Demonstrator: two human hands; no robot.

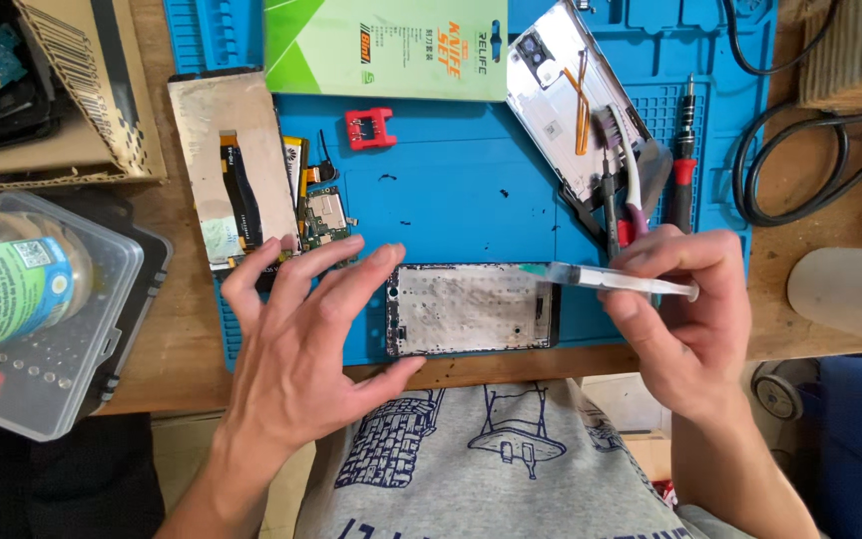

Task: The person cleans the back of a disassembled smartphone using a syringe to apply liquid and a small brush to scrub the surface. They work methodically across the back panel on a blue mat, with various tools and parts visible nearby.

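The person's right hand (685, 299) pinches a clear syringe (611, 279) between fingers and thumb, its tip resting at the top right corner of the bare phone frame (471, 309), which lies flat at the near edge of the blue work mat (451, 190). The left hand (306, 349) is spread open, gripping nothing, its thumb and forefinger touching the frame's left end at about 9 o'clock. At 12 o'clock from the frame sits a small red part (369, 128), at 1 o'clock a phone back shell (576, 95), and at 10 o'clock a green circuit board (323, 215).
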